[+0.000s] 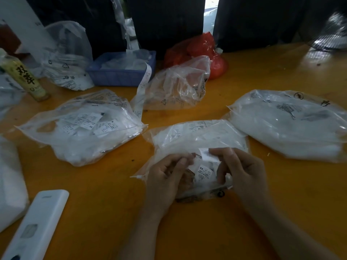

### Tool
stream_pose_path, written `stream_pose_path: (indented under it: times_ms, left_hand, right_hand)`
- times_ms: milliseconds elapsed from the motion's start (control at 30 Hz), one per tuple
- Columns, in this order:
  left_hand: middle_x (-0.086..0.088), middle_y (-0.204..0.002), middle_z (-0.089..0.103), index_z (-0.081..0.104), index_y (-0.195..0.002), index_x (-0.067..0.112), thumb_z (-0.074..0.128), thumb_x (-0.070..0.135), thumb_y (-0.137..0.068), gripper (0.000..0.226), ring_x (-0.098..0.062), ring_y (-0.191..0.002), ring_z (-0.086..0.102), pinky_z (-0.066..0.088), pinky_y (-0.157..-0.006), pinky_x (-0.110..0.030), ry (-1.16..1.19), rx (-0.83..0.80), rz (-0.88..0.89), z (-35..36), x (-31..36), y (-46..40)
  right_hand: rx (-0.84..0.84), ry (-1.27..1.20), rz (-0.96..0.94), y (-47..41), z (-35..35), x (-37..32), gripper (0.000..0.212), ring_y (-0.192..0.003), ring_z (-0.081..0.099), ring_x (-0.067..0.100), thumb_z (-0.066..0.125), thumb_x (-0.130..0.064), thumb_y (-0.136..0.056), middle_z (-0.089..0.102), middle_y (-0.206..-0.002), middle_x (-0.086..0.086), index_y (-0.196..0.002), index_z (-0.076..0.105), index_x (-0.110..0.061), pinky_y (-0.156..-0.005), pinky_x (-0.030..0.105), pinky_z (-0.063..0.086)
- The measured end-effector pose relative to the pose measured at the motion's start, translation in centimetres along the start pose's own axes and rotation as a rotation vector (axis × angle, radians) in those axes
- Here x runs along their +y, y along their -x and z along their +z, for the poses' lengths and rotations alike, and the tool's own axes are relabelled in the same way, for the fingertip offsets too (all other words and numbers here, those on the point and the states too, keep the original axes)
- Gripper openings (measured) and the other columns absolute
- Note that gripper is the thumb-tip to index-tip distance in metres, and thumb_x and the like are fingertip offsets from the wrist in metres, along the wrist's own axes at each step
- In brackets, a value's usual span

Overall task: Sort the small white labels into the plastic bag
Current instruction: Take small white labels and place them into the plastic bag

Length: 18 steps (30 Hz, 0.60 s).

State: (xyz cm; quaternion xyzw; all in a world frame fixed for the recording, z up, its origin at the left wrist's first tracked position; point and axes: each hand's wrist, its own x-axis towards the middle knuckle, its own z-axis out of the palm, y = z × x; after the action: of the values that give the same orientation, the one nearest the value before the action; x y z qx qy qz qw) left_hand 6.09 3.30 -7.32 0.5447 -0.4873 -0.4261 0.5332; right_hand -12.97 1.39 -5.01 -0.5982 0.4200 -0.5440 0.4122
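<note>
- Left hand: fingers curled, pinching the near edge of the bag at its left side.
- Right hand: fingers curled, thumb and forefinger pinching the same edge of plastic, just beside a small label; whether the label itself is gripped cannot be told.
- Bag: clear plastic, lying on the table directly ahead of the hands, holding white labels; one marked XS shows through the film between the hands.
- Left bag: clear, filled with printed white labels, apart from the held bag.
- Right bag: clear, white contents, just beside the held bag's far right corner.
- Far bag: crumpled, mostly slack, behind the held one.
- Strip: white label tape trailing from the basket down to the table.
- Red bag: behind the far bag.
- Bottle: left edge, upright.
- White device: near left corner, flat on the table.
</note>
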Motion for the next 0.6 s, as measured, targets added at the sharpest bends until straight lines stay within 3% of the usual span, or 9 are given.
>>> stream_pose_path:
  times_ms: [100,167,333,467,600]
  left_hand:
    - [0.005,-0.107,0.082,0.079,-0.107,0.028,0.068,0.026,-0.102,0.013,-0.018,-0.09,0.08,0.067,-0.07,-0.034,0.01,-0.002,0.008,0.06,-0.13,0.05]
    - [0.004,-0.107,0.082,0.077,-0.109,0.031,0.066,0.015,-0.103,0.021,-0.017,-0.099,0.079,0.065,-0.072,-0.03,0.041,-0.016,0.029,0.11,-0.15,0.08]
    - [0.003,-0.107,0.082,0.079,-0.102,0.033,0.065,0.007,-0.103,0.029,-0.017,-0.099,0.079,0.064,-0.072,-0.025,0.046,-0.019,0.031,0.03,-0.3,0.03]
    - [0.0,-0.104,0.082,0.08,-0.1,0.03,0.065,0.009,-0.101,0.026,-0.019,-0.098,0.079,0.064,-0.079,-0.026,0.065,-0.014,0.041,-0.05,-0.57,-0.01]
    - [0.001,-0.102,0.082,0.08,-0.102,0.027,0.066,0.013,-0.101,0.02,-0.018,-0.1,0.079,0.064,-0.082,-0.028,0.039,-0.032,0.056,-0.12,-0.72,-0.04]
  right_hand:
    - [0.044,0.01,0.033,0.35,0.21,0.36,0.012,-0.052,0.065,0.017,0.072,-0.032,-0.091,0.072,-0.067,0.005,-0.1,0.077,-0.027,-0.05,0.021,0.052]
    - [0.048,0.009,0.062,0.34,0.47,0.52,0.022,-0.056,0.068,0.018,0.074,-0.022,-0.087,0.074,-0.072,0.002,-0.109,0.073,-0.026,-0.053,0.022,0.055]
    - [0.011,-0.06,0.115,0.39,0.22,1.0,0.044,-0.058,0.068,0.015,0.075,-0.027,-0.087,0.077,-0.078,0.003,-0.128,0.063,-0.033,-0.054,0.02,0.054]
    - [0.019,-0.061,0.117,0.4,0.35,0.77,0.026,-0.058,0.068,0.016,0.075,-0.028,-0.084,0.075,-0.074,-0.001,-0.108,0.069,-0.024,-0.054,0.022,0.054]
    - [0.03,-0.07,0.035,0.48,0.39,0.66,0.006,-0.064,0.059,0.005,0.07,-0.024,-0.088,0.066,-0.076,-0.007,-0.091,0.068,-0.019,-0.054,0.018,0.049]
